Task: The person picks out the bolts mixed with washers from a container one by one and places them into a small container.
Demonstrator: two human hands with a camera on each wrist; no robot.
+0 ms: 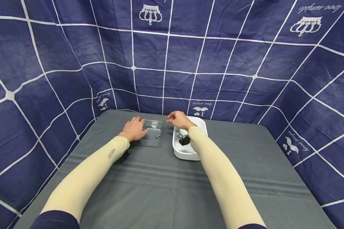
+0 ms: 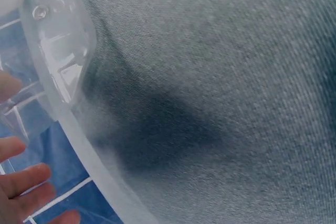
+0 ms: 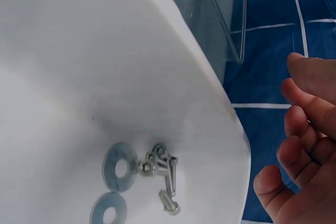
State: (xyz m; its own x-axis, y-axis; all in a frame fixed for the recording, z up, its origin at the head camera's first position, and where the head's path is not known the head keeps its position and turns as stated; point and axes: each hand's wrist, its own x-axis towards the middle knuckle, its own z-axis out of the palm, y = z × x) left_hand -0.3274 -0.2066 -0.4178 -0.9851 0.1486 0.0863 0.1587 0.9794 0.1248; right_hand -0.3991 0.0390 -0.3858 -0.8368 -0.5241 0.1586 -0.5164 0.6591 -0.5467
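The left arm reaches forward, its hand (image 1: pixel 134 128) palm down with fingers apart, at the left side of 1 clear box (image 1: pixel 150 142) on the table (image 1: pixel 149 190). In the box lies 1 bolt (image 1: pixel 158 136). The right arm reaches over 1 white tray (image 1: pixel 186 156); its hand (image 1: pixel 180 120) has bent fingers, thumb near forefinger, and whether it pinches anything I cannot tell. The tray holds 2 washers (image 3: pixel 111 169) and at least 3 overlapping bolts (image 3: pixel 169 202).
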